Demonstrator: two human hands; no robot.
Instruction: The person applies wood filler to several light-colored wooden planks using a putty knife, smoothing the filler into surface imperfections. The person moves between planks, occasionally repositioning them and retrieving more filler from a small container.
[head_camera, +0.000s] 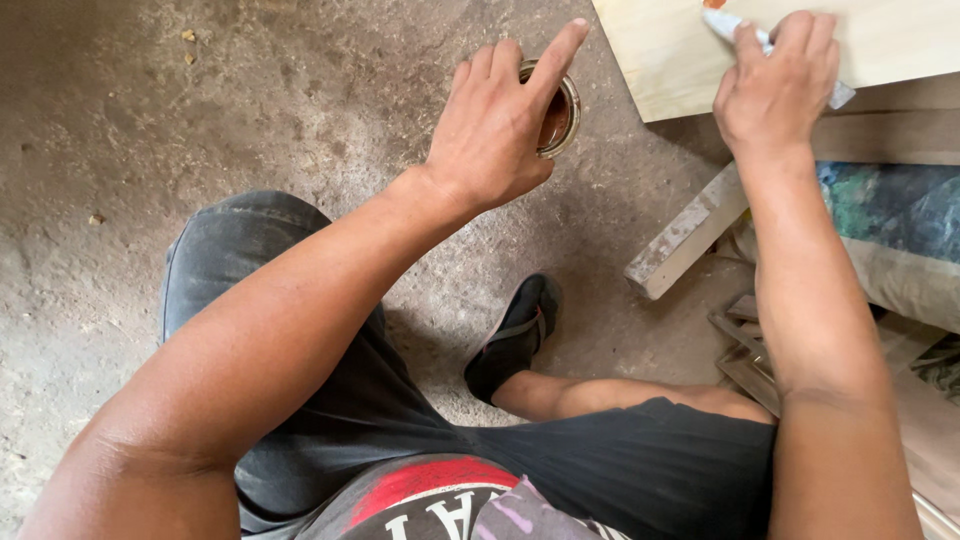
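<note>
While the left hand (490, 135) hovers unclenched over the open tin (556, 108) left of the pale board (680, 60), the right hand (775, 85) grips a brush (735, 28) on that board: staining step, reload seems due

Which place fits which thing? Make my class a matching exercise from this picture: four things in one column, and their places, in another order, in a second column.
Things:
1. small round tin
2. brush handle
3. pale wooden board
4. black shoe

Places:
A. top right, under the brush end
B. on the floor between the two arms
C. on the floor, under the left hand
D. gripped in the right hand

Pairs: 1-C, 2-D, 3-A, 4-B
</note>
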